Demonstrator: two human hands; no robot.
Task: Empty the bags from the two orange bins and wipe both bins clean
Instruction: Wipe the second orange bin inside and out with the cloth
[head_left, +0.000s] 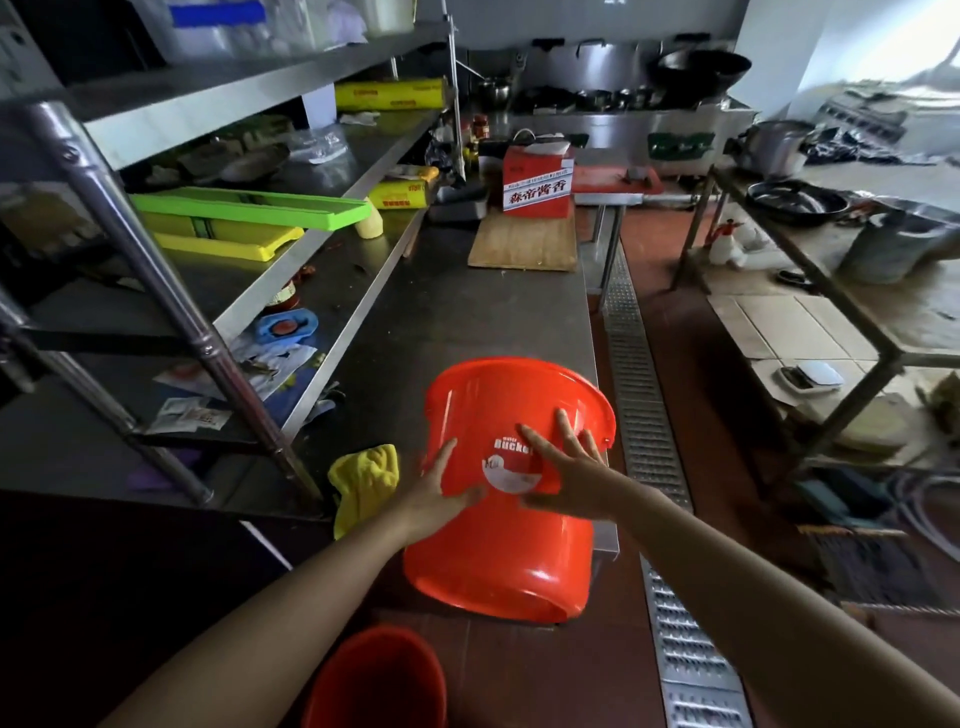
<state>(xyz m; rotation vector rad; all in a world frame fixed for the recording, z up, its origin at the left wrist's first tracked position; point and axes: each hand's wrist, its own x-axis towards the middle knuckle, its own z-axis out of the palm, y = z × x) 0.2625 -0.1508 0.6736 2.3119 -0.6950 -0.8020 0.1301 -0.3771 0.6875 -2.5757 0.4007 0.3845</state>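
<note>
Messy kitchen, long steel worktop (467, 291) with shelves on the left. Big orange bin (506, 488) tipped at the near end of the worktop, held between both hands: left hand (441, 493) flat on its side, right hand (566, 467) spread over the label. Yellow cloth (363, 483) just left. Could slip off the edge if pushed. Second orange bin (376, 680) cut off below; insides hidden, bags unseen.
</note>
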